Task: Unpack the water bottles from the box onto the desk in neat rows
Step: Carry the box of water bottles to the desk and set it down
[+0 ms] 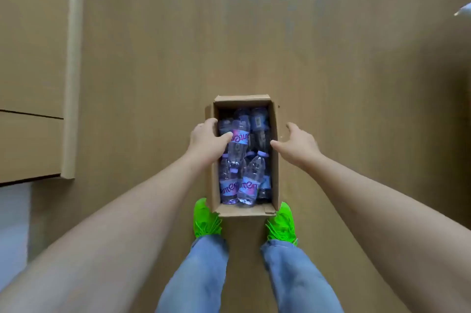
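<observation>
Box [244, 210] floor hidden by bottles [237, 159], left hand [207, 138] fingers unseen

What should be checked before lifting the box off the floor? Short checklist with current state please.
1. Left hand on the box: ok, it grips the left wall, thumb over the rim.
2. Right hand on the box: not ok, open beside the right wall, no clear contact.
3. Water bottles settled: not ok, they lie jumbled and could shift when lifted.
4. Feet placement: ok, green shoes stand either side of the box's near end.
5. Box bottom sound: cannot tell, hidden.
6. Desk ready for rows: cannot tell, no desk top clearly in view.
</observation>
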A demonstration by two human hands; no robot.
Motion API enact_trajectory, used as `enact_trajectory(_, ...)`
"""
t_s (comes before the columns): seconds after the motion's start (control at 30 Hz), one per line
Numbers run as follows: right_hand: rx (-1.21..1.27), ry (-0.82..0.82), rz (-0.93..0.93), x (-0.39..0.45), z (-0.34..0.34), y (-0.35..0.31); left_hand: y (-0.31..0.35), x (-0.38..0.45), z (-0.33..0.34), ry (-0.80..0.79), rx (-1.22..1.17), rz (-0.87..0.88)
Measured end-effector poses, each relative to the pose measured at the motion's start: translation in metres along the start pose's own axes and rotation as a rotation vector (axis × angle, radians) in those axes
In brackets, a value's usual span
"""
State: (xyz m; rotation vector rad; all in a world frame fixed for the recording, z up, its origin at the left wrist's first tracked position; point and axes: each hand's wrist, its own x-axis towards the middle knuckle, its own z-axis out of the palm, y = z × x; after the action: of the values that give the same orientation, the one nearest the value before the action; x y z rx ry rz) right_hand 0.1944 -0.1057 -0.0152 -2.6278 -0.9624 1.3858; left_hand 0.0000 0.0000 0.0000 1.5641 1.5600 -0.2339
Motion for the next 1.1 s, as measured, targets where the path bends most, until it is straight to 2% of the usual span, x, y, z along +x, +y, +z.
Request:
enact_trajectory(0.2, 0.054, -0.057, 0.143, 0.081, 0.127, 0.064, -0.105, 0.061, 0.115, 0.012, -0.062, -0.241)
enact_trajectory(0.37, 0.192, 0.088, 0.228, 0.115, 0.185, 0.093, -0.156, 0.088, 0.161, 0.047, -0.021, -0.347)
enact_trajectory(0.47, 0.273, 0.165, 0.284, 0.129, 0.195, 0.101, -0.168, 0.107, 0.168, 0.078, 0.021, -0.380)
enact_trajectory(0.73, 0.218, 0.245, 0.300, 0.138, 0.201, 0.105, -0.169, 0.134, 0.172, 0.163, 0.062, -0.403)
enact_trajectory(0.87, 0.232, 0.265, 0.334, 0.140, 0.195, 0.102, -0.168, 0.134, 0.166, 0.145, 0.216, -0.348)
enact_trajectory(1.1, 0.220, 0.284, 0.308, 0.130, 0.164, 0.092, -0.145, 0.125, 0.138, 0.153, 0.245, -0.241)
